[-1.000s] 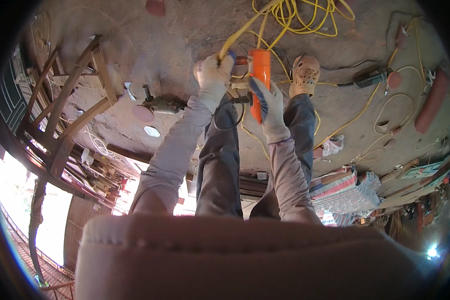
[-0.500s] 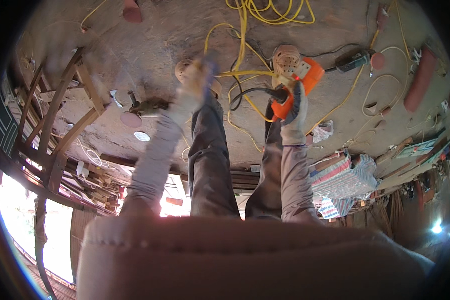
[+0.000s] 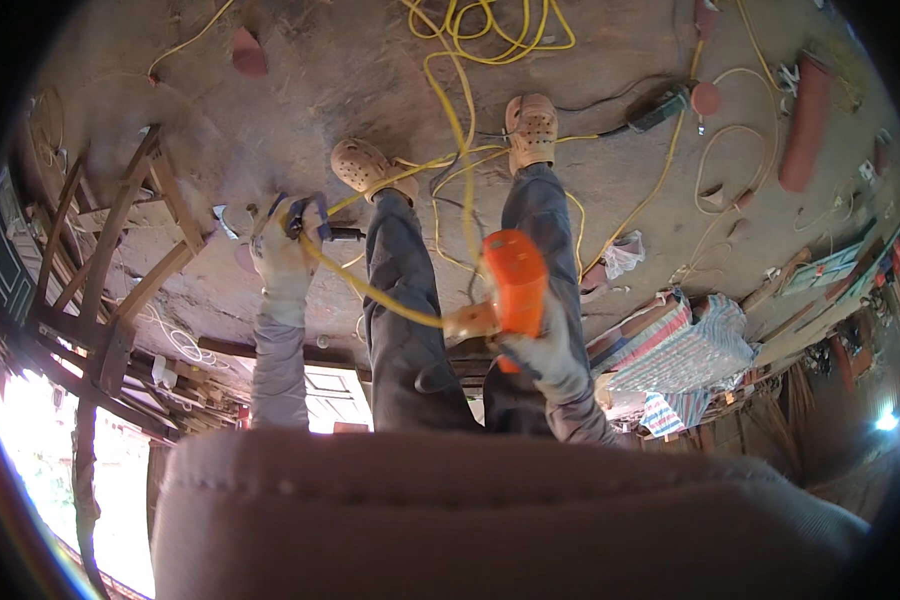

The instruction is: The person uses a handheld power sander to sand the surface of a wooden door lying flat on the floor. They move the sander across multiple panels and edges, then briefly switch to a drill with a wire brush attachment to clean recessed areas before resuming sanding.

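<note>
My right hand point(image 3: 548, 358), in a pale work glove, grips an orange extension socket block point(image 3: 515, 280) in front of my right leg. A yellow cable point(image 3: 380, 292) leaves the block's lower end and runs across my left leg to my left hand point(image 3: 290, 245). That hand, gloved with dark patches on the fingers, is closed around the cable. Beside it a black rod-like piece point(image 3: 346, 234) shows; whether it is held or lies on the floor, I cannot tell. The left hand covers most of an angle grinder on the floor, its reddish disc point(image 3: 245, 257) partly visible.
Yellow cable coils point(image 3: 500, 35) lie ahead of my tan clogs point(image 3: 532, 128). Another power tool point(image 3: 658, 110), a sanding disc point(image 3: 705, 99) and a red roll point(image 3: 804, 125) are at right. A wooden frame point(image 3: 110, 230) stands left; a striped sheet point(image 3: 685, 350) covers something at right.
My left hand has moved left and nearer to me, stretching the yellow cable along. My right hand has drawn the orange socket block back toward me and turned it.
</note>
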